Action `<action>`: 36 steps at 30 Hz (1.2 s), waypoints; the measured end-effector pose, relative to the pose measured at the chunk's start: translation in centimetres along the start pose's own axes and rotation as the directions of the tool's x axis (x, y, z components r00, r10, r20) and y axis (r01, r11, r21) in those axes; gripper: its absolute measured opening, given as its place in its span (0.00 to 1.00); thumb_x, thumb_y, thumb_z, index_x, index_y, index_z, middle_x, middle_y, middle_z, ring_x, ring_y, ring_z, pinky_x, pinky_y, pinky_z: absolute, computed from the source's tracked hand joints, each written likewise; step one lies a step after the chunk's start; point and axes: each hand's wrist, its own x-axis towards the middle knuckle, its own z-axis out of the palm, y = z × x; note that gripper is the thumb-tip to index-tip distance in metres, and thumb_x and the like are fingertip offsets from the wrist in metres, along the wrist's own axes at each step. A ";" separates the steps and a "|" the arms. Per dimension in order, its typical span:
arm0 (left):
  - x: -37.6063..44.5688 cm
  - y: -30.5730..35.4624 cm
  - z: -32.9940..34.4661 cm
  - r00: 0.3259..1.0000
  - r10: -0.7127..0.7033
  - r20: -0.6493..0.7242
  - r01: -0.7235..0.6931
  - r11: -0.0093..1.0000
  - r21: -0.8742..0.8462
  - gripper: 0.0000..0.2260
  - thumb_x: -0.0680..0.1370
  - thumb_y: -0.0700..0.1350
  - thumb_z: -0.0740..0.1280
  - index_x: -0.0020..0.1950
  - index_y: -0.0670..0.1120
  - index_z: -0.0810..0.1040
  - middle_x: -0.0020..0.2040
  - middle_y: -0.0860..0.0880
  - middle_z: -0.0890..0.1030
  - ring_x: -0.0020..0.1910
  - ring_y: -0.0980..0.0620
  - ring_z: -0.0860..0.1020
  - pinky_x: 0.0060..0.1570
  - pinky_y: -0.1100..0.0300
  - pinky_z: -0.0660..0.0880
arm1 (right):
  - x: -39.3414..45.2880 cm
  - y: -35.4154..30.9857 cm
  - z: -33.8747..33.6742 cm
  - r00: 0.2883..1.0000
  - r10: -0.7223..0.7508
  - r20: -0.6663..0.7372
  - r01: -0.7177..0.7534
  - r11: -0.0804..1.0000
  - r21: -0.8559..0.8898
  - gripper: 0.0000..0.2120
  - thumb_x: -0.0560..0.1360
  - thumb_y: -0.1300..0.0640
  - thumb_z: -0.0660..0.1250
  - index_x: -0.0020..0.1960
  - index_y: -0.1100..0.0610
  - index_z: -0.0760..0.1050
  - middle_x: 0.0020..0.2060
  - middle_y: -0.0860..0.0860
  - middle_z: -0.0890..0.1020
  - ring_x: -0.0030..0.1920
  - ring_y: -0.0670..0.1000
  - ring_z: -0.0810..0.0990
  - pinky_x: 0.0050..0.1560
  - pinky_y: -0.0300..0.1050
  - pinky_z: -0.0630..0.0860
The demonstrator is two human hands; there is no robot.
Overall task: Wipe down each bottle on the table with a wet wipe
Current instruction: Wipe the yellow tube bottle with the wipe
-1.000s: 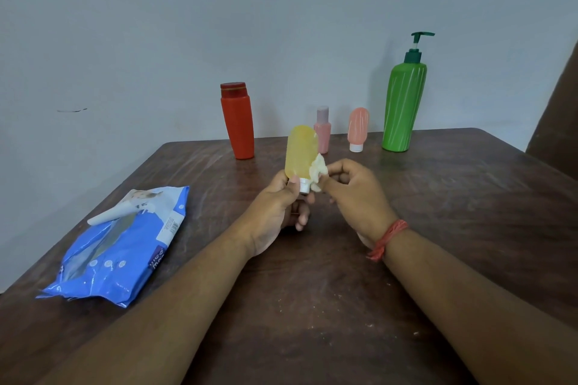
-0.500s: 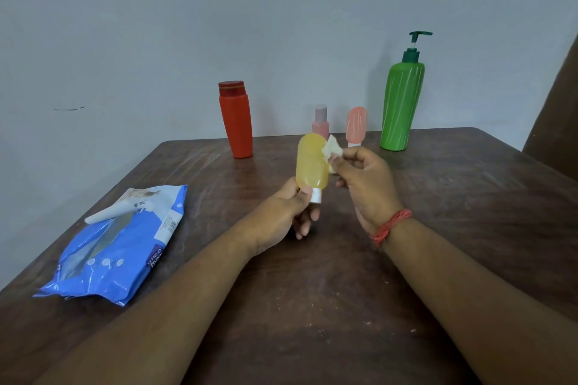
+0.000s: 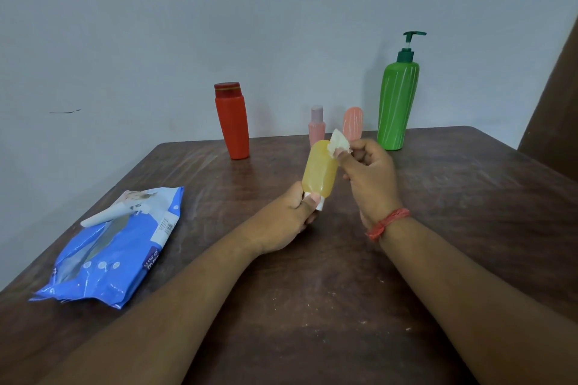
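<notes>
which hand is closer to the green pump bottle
The right hand. It is raised just left of and in front of the green pump bottle, pinching a wipe. The left hand is lower and farther left, gripping the yellow bottle.

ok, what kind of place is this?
Probably a plain room set up for the recording, not a real bathroom or kitchen: a bare pale-grey wall, one worn dark wooden table, and plastic bottles lined up at its far edge, such as the tall green pump bottle.
</notes>
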 end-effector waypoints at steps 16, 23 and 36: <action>0.0 0.1 0.2 1.000 -0.004 -0.020 0.003 1.000 -0.022 0.13 0.86 0.56 0.52 0.60 0.51 0.69 0.41 0.54 0.74 0.33 0.60 0.70 0.43 0.57 0.70 | 0.7 0.5 -0.5 0.845 -0.506 0.176 0.486 0.588 -0.647 0.12 0.75 0.62 0.67 0.55 0.53 0.83 0.44 0.49 0.77 0.47 0.52 0.73 0.49 0.48 0.72; -0.2 -0.1 0.0 0.999 -0.003 -0.039 0.001 0.998 -0.065 0.13 0.86 0.57 0.51 0.60 0.52 0.69 0.41 0.53 0.74 0.31 0.61 0.69 0.41 0.58 0.70 | 0.1 0.6 -0.4 0.798 -0.516 0.313 0.579 0.510 -0.636 0.11 0.74 0.62 0.67 0.53 0.54 0.82 0.46 0.50 0.79 0.48 0.53 0.74 0.49 0.48 0.72; -0.3 0.3 -0.1 0.997 -0.025 -0.072 0.016 0.991 -0.132 0.13 0.86 0.57 0.51 0.64 0.53 0.69 0.41 0.53 0.74 0.30 0.62 0.69 0.36 0.64 0.69 | -1.1 0.4 0.5 0.810 -0.445 0.382 0.583 0.550 -0.597 0.08 0.76 0.53 0.68 0.52 0.54 0.81 0.47 0.49 0.78 0.49 0.50 0.73 0.49 0.41 0.66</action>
